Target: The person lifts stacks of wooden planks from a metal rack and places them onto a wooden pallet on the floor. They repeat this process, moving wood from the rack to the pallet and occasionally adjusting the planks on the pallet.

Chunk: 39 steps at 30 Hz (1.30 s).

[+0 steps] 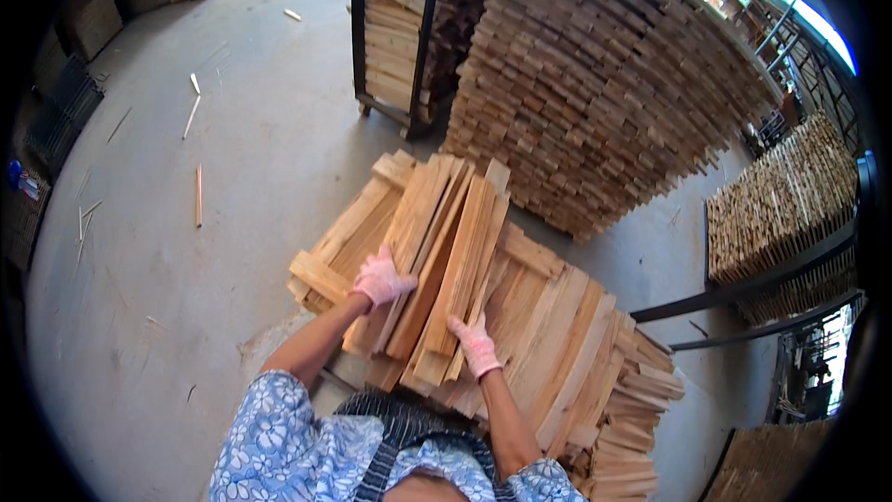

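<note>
The pink-gloved left hand (382,280) lay with fingers spread over long, pale-brown wooden boards (416,214); the pink-gloved right hand (476,347) touched their near right side, whether pinching I could not tell. The boards leaned bunched on a broad, light wooden pile (557,316). Bunching seemed partly done: many flat-lying pieces at right were ungathered.

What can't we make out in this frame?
Head view: undersides of the boards between left hand and right hand, hidden by the boards themselves.
Head view: top of the black rack, cut off by the upper edge.
Head view: blue object at far left, too small to identify.
</note>
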Each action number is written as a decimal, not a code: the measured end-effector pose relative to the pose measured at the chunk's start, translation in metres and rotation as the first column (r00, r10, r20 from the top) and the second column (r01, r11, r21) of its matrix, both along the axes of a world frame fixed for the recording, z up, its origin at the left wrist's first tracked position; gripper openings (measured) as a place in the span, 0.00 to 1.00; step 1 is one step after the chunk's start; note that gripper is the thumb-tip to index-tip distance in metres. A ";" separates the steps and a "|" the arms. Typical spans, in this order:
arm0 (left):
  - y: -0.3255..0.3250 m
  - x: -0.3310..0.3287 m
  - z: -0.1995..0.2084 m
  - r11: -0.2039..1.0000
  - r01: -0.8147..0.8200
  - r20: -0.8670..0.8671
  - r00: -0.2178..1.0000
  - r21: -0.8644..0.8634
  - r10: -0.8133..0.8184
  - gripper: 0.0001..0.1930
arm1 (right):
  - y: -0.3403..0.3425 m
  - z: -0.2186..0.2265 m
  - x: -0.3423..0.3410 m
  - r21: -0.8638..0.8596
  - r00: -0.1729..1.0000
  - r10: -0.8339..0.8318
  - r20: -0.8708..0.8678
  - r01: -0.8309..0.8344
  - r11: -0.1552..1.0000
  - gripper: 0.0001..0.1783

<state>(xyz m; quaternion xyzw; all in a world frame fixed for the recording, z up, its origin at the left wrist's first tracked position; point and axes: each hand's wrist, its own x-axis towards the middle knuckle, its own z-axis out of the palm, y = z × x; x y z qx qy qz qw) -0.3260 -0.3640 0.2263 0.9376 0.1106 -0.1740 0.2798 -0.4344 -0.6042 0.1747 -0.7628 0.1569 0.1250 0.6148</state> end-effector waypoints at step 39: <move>0.009 0.008 0.019 0.664 -0.098 -0.095 0.995 -0.742 0.041 0.42 | -0.352 -0.046 -0.162 -0.853 0.831 -0.545 -0.113 0.201 0.482 0.47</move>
